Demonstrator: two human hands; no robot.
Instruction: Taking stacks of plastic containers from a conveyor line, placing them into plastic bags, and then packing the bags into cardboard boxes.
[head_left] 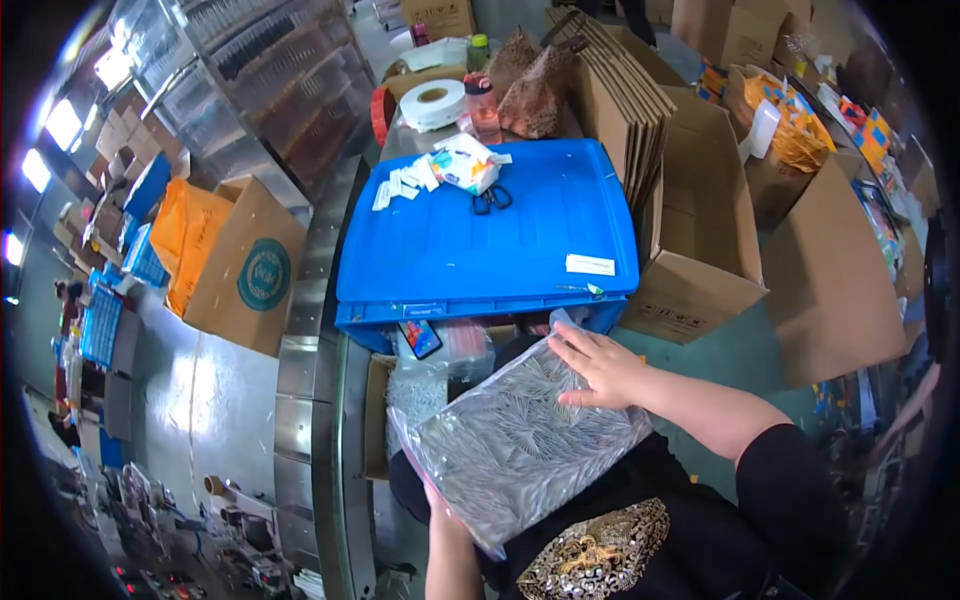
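Note:
A clear plastic bag [525, 440] packed with many thin, silvery-grey feather-like pieces lies tilted across my lap. My left hand [440, 508] grips its lower left edge from below; those fingers are mostly hidden under the bag. Near the upper right corner, my right hand [607, 372] rests on the plastic with its fingers stretched out and apart. Just beyond the bag stands a blue lidded bin [490, 255]. On its lid are a white packet [466, 165], black-handled scissors [491, 200] and several white labels [405, 183].
Below the bin's front edge, a phone [420, 339] lies on clear plastic packs. A metal-edged bench [300, 400] runs along my left. An open cardboard box [700, 285] and stacked flat cartons [625, 110] stand at the right. Behind the bin are a white roll [433, 104] and a bottle [482, 108].

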